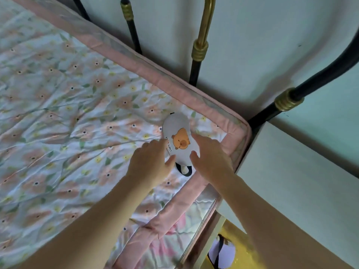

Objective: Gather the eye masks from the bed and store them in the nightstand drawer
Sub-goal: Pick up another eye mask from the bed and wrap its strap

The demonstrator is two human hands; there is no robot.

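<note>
Both hands open, left hand (150, 162) and right hand (208, 154) flanking eye mask (179, 136), near mattress corner (236, 133)

A smooth white cloth eye mask (179, 138) lies on crinkled matt floral quilted cloth bedding (64, 105); the black-and-brass metal headboard (201, 49) gleams glossy.

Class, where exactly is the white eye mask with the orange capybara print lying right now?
The white capybara-print eye mask lies flat on the floral quilt near the bed's corner by the white nightstand, between both hands.
</note>
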